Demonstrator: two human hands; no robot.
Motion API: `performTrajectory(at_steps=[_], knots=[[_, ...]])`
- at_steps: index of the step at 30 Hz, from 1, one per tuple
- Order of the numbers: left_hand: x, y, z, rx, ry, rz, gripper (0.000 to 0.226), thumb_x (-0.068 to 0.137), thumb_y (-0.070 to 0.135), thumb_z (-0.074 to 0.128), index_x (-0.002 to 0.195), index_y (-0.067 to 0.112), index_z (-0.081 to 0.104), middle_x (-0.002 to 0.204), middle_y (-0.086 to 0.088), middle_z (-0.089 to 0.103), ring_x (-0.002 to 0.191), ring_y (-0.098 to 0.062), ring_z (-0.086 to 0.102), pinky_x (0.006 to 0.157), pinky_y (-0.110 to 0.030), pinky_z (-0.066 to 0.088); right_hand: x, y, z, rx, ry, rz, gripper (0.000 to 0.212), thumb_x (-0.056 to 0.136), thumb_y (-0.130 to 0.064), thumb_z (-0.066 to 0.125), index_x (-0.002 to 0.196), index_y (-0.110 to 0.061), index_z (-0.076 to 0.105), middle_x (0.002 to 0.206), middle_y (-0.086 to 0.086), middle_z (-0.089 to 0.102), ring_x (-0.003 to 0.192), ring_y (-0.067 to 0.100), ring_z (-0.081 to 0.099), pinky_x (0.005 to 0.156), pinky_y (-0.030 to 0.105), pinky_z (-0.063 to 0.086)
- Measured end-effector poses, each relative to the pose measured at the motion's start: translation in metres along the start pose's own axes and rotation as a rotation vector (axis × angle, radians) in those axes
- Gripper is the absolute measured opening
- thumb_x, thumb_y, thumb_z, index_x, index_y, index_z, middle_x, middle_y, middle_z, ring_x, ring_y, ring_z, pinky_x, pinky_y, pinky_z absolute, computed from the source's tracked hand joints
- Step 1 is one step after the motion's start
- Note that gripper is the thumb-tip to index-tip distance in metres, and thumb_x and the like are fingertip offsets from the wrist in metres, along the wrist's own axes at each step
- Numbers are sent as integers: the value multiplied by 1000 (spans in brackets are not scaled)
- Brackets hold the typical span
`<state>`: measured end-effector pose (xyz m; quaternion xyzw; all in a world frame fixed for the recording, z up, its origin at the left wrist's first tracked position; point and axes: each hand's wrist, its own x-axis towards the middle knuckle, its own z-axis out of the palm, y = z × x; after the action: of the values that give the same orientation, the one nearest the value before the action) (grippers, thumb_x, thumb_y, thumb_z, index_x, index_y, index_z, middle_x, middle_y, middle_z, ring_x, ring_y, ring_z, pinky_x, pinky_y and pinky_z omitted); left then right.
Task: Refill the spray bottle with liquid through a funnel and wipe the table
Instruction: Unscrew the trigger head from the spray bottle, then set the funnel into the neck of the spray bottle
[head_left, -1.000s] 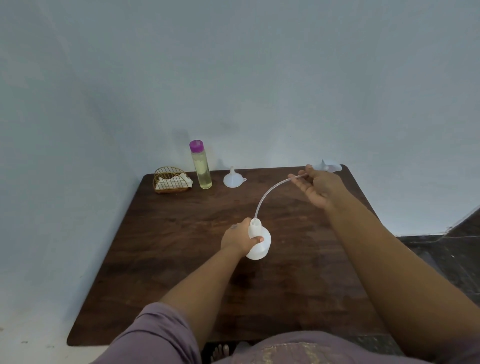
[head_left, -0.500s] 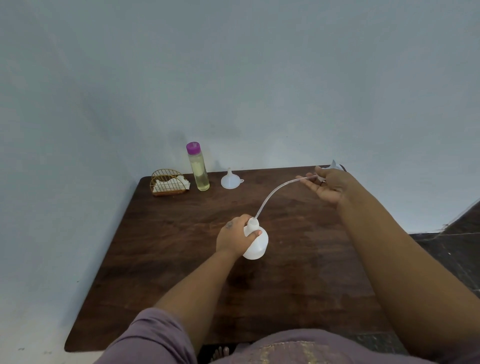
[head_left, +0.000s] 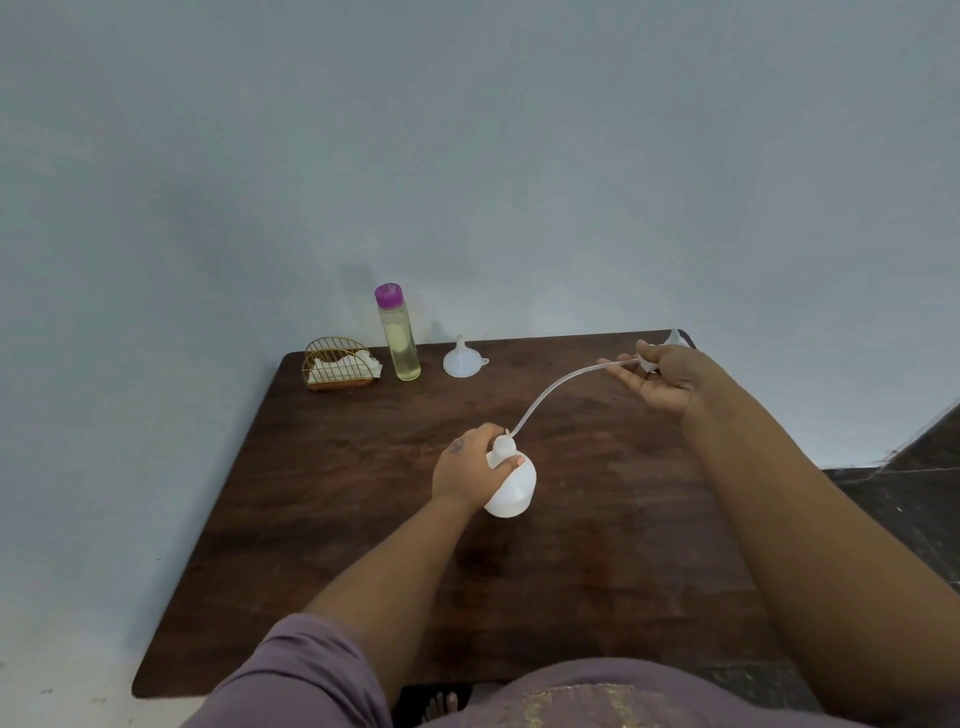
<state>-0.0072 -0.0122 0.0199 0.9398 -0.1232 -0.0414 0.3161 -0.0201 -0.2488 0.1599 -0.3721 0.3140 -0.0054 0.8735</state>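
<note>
counter (head_left: 597, 545): dark wood, faint sheen | spray bottle (head_left: 511, 486): white matt plastic | funnel (head_left: 462, 359): translucent plastic | basket (head_left: 338, 364): gold wire | tube (head_left: 561, 382): clear plastic

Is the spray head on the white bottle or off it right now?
Off. The right hand holds the spray head away from the bottle; the tube's tip is at the neck.

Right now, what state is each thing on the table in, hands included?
spray bottle: upright, uncapped
spray head: off, tube end nearly out of bottle
dip tube: bent, spans neck to head
left hand: gripping bottle neck
right hand: holding spray head
funnel: unused, spout up
refill bottle: capped, upright
tissue holder: stocked, untouched
</note>
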Motion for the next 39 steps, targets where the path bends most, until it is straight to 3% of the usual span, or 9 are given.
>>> performTrajectory(at_steps=[6, 12, 18, 23, 27, 29, 32, 36, 39], knots=[[-2, 3, 0, -17, 24, -45, 64, 80, 58, 66, 133, 25, 49, 132, 3, 59, 116, -18, 57, 94, -36, 51, -3, 2, -13, 145, -51, -1, 5, 96, 0, 48, 95, 0, 52, 99, 18, 51, 117, 34, 57, 70, 50, 59], [-7, 7, 3, -42, 115, -47, 65, 84, 55, 65, 135, 22, 45, 137, 5, 54, 128, -16, 46, 94, -33, 44, -3, 28, -23, 496, 25, -59, 4, 96, -1, 52, 97, 1, 55, 108, 13, 51, 114, 29, 57, 100, 38, 49], [-11, 12, 12, -58, 209, -18, 58, 88, 50, 63, 134, 19, 47, 136, 3, 51, 128, -18, 43, 95, -33, 45, 7, 66, -40, 639, 104, -11, 12, 93, 8, 51, 88, 0, 58, 96, 9, 61, 87, 19, 61, 105, 28, 44], [-23, 26, 16, 9, 489, 233, 35, 85, 34, 69, 111, 13, 59, 113, 0, 57, 104, -14, 51, 84, -21, 40, 30, 106, -65, 573, 226, 76, 7, 93, -6, 58, 98, -10, 60, 94, 0, 61, 103, 11, 57, 99, 28, 46], [-35, 50, 30, -279, 263, 333, 10, 88, 24, 67, 87, 16, 61, 82, 9, 61, 77, -3, 54, 72, -13, 43, 39, 123, -80, 563, 334, 69, 4, 92, -5, 60, 89, -8, 59, 86, -1, 62, 79, 6, 59, 92, 20, 46], [-37, 65, 42, -406, -22, 103, 11, 90, 25, 65, 84, 16, 62, 76, 10, 62, 73, -4, 57, 69, -19, 46, 43, 137, -88, 538, 378, 56, 10, 91, -3, 61, 100, -4, 60, 90, 2, 63, 79, 7, 60, 84, 20, 49], [-29, 85, 61, -795, -503, -569, 17, 96, 35, 57, 89, 21, 62, 86, 9, 61, 84, -10, 57, 77, -23, 44, 45, 159, -96, 487, 440, 72, 14, 91, -4, 61, 105, -3, 61, 96, 4, 64, 80, 8, 60, 85, 20, 45], [1, 82, 92, -819, -496, -720, 38, 98, 43, 49, 120, 14, 60, 121, -2, 62, 112, -18, 56, 102, -36, 44, 46, 180, -108, 428, 504, 104, 13, 93, -5, 59, 105, -5, 62, 119, 8, 62, 111, 15, 60, 90, 23, 45], [14, 79, 104, -876, -515, -826, 26, 102, 33, 45, 100, 14, 62, 117, 0, 65, 103, -16, 58, 90, -35, 44, 45, 187, -115, 346, 517, 141, 33, 95, -8, 57, 127, -7, 56, 115, 4, 61, 111, 15, 58, 93, 25, 43]])
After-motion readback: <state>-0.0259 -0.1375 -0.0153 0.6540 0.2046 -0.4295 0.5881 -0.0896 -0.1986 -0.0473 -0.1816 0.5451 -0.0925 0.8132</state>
